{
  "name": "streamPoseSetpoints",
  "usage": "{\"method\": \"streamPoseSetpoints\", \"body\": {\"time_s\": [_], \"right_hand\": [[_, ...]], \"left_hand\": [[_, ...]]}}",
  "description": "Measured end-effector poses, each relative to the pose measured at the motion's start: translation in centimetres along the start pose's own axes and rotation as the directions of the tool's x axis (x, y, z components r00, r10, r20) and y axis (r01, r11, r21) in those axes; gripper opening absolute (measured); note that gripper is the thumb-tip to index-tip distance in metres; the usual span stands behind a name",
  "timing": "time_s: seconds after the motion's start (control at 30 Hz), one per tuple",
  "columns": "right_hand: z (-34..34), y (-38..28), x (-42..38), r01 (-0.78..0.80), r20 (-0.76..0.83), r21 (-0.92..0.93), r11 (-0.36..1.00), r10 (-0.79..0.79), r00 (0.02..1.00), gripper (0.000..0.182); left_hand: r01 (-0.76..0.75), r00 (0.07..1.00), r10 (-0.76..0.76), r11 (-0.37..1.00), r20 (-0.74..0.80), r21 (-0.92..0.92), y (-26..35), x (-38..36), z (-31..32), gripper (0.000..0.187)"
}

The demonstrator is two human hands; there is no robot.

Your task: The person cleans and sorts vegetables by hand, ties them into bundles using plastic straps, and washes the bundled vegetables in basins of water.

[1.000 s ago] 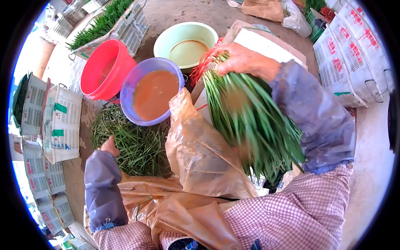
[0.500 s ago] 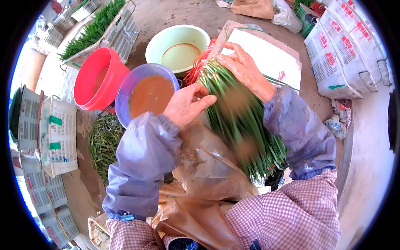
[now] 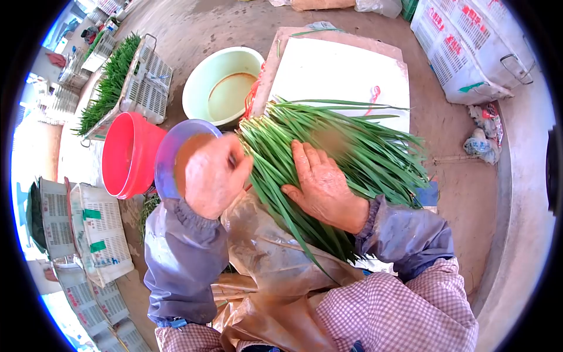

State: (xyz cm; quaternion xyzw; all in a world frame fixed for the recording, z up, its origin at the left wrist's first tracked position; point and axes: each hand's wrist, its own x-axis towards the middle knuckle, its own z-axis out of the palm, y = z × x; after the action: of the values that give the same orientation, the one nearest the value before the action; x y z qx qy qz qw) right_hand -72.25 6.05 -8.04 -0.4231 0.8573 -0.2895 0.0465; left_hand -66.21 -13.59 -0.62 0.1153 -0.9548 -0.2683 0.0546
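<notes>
A loose, fanned-out pile of green chives [image 3: 363,158] lies on a white-topped board in front of me, pale stem ends at the left and leaf tips at the right. My right hand [image 3: 325,190] rests flat on the leaves with its fingers stretched out. At the left edge of the pile is my left hand [image 3: 214,176], its fingers curled and blurred by motion. Whatever may be inside the curled fingers is hidden. Red ties [image 3: 251,97] hang at the board's left edge.
Left of the board stand a pale green basin [image 3: 193,88], a purple basin [image 3: 166,155] with brown water, and a red bucket [image 3: 126,155]. White crates [image 3: 99,229] are stacked at the left, others [image 3: 457,53] at the right. A crate holds more greens [image 3: 111,82].
The chives have turned and spread out across the board. My right hand has moved down onto the leaves; my left hand has drawn back left from the stems. The view has shifted.
</notes>
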Motion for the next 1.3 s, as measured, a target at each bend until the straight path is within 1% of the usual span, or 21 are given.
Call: {"method": "streamPoseSetpoints", "body": {"time_s": [0.03, 0.07, 0.1, 0.13, 0.2, 0.23, 0.33, 0.37, 0.4, 0.47, 0.53, 0.57, 0.6, 0.67, 0.77, 0.87, 0.9, 1.0, 1.1, 1.2, 1.3], "right_hand": [[-0.2, 0.0, 0.0, -0.008, 0.016, -0.022, 1.0, 0.009, 1.0, 0.081], [-0.4, -0.1, 0.0, 0.011, 0.017, -0.049, 0.999, -0.01, 1.0, 0.082], [-0.8, -0.3, 0.0, 0.031, 0.02, -0.078, 0.996, -0.029, 0.999, 0.083], [-1.2, -0.4, -0.1, 0.051, 0.024, -0.108, 0.993, -0.048, 0.999, 0.083], [-1.8, -0.6, -0.4, 0.075, -0.013, -0.156, 0.985, -0.078, 0.997, 0.076], [-2.2, -0.7, -0.4, 0.085, -0.03, -0.178, 0.98, -0.092, 0.995, 0.073], [-4.1, 0.2, -1.0, 0.13, -0.053, -0.121, 0.984, -0.137, 0.989, 0.054], [-4.5, 1.3, -0.8, 0.173, -0.163, -0.065, 0.983, -0.182, 0.97, 0.037], [-5.5, 2.3, -0.4, 0.213, -0.257, 0.019, 0.977, -0.201, 0.945, 0.026], [-6.8, 4.7, 0.8, 0.154, -0.333, 0.146, 0.977, -0.098, 0.938, 0.016], [-7.1, 6.8, 1.8, 0.043, -0.344, 0.267, 0.963, 0.053, 0.938, 0.008], [-7.1, 8.0, 2.3, -0.001, -0.276, 0.317, 0.948, 0.094, 0.957, 0.006], [-6.9, 8.7, 2.5, -0.082, -0.178, 0.372, 0.925, 0.158, 0.971, 0.007], [-6.1, 9.6, 2.9, -0.111, -0.039, 0.394, 0.912, 0.137, 0.99, 0.007], [-5.0, 10.0, 3.6, -0.106, 0.02, 0.408, 0.907, 0.107, 0.994, 0.01], [-4.3, 10.7, 4.7, 0.04, -0.044, 0.404, 0.914, -0.024, 0.999, 0.015], [-3.7, 11.1, 5.2, 0.205, -0.135, 0.309, 0.929, -0.171, 0.976, 0.019], [-4.4, 9.8, 5.9, 0.24, 0.003, 0.028, 0.97, -0.24, 0.971, 0.019], [-3.9, 10.1, 6.7, 0.385, 0.039, -0.197, 0.902, -0.385, 0.922, 0.019], [-3.6, 10.9, 7.3, 0.458, 0.041, -0.215, 0.862, -0.461, 0.887, 0.02], [-3.1, 11.0, 7.7, 0.436, -0.156, -0.04, 0.899, -0.436, 0.886, 0.013]], "left_hand": [[-0.017, 0.997, 0.016, 1.0, -0.071, -0.016, 0.6, 0.9, -0.1, 0.01], [-0.171, 0.979, 0.171, 0.985, -0.108, 0.008, 1.0, 2.1, 0.5, 0.012], [-0.32, 0.936, 0.322, 0.947, -0.142, 0.037, 1.3, 3.4, 1.4, 0.015], [-0.46, 0.869, 0.465, 0.885, -0.171, 0.069, 1.5, 4.7, 2.4, 0.019], [-0.597, 0.788, 0.609, 0.792, -0.087, 0.131, 0.7, 7.0, 5.6, 0.03], [-0.571, 0.811, 0.584, 0.805, -0.047, 0.16, 0.7, 7.4, 6.2, 0.031], [-0.512, 0.857, 0.509, 0.829, 0.075, 0.227, 0.2, 7.8, 7.4, 0.032], [-0.502, 0.864, 0.491, 0.832, 0.111, 0.235, -0.1, 7.6, 7.4, 0.031], [-0.491, 0.871, 0.469, 0.836, 0.143, 0.246, -0.3, 7.5, 7.4, 0.031], [-0.496, 0.868, 0.475, 0.828, 0.143, 0.261, -0.5, 7.4, 7.5, 0.029], [-0.494, 0.87, 0.47, 0.828, 0.15, 0.266, -0.5, 7.3, 7.5, 0.025], [-0.486, 0.874, 0.459, 0.834, 0.162, 0.262, -0.5, 7.2, 7.3, 0.023], [-0.479, 0.877, 0.447, 0.839, 0.175, 0.258, -0.4, 7.1, 7.2, 0.022], [-0.495, 0.869, 0.479, 0.837, 0.127, 0.231, -0.6, 6.9, 7.2, 0.018], [-0.511, 0.859, 0.503, 0.833, 0.097, 0.21, -0.6, 6.8, 7.3, 0.016], [-0.516, 0.856, 0.508, 0.83, 0.094, 0.211, -0.7, 6.7, 7.1, 0.014], [-0.516, 0.856, 0.507, 0.831, 0.095, 0.211, -0.7, 6.6, 7.1, 0.014], [-0.508, 0.86, 0.505, 0.838, 0.07, 0.2, -0.8, 6.4, 7.2, 0.012], [-0.515, 0.856, 0.511, 0.835, 0.071, 0.193, -0.9, 6.4, 7.1, 0.012], [-0.527, 0.848, 0.526, 0.827, 0.06, 0.197, -1.0, 6.2, 7.1, 0.011], [-0.542, 0.836, 0.548, 0.823, 0.012, 0.17, -1.1, 6.0, 7.0, 0.011]]}}
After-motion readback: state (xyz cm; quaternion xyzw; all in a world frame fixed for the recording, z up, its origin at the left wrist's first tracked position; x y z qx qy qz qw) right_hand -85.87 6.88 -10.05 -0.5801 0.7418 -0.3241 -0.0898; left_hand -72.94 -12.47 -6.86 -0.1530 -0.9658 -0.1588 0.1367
